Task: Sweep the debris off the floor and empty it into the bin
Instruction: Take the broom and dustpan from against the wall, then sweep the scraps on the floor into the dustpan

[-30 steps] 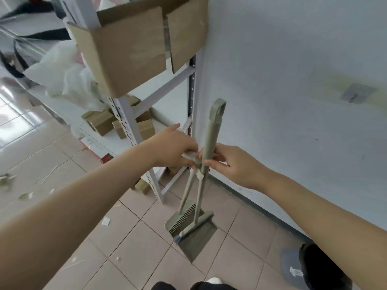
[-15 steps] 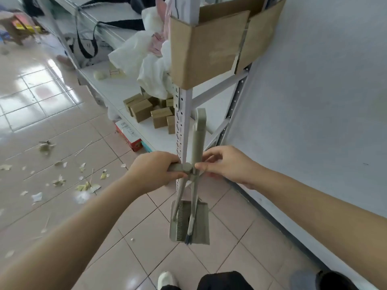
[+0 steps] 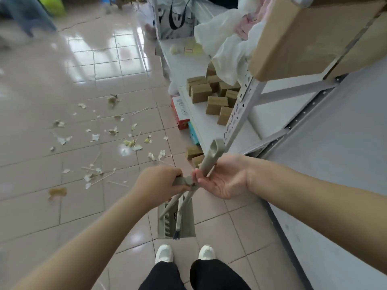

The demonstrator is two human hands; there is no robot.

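I hold a grey-green broom and dustpan set in front of me, above my feet. My left hand (image 3: 160, 184) is closed around the shorter handle (image 3: 181, 181). The fingers of my right hand (image 3: 225, 177) pinch the longer handle (image 3: 210, 159), whose looped top points up and right. The dustpan (image 3: 186, 221) with its comb teeth hangs below the hands, just off the floor. Scraps of paper, thin sticks and crumbs, the debris (image 3: 114, 135), lie scattered on the pink floor tiles ahead and to the left. No bin is in view.
A white metal shelf rack (image 3: 240, 114) stands close on the right, with small brown boxes (image 3: 211, 95), white plastic bags and a big cardboard box (image 3: 310, 36) on it. A grey wall (image 3: 339, 164) runs along the right. A brownish stain (image 3: 57, 192) marks the floor at left.
My view has swung left from the wall and shelf toward the open floor, and the debris has come into sight. Both hands have kept hold of the handles, the long one now tilted right.
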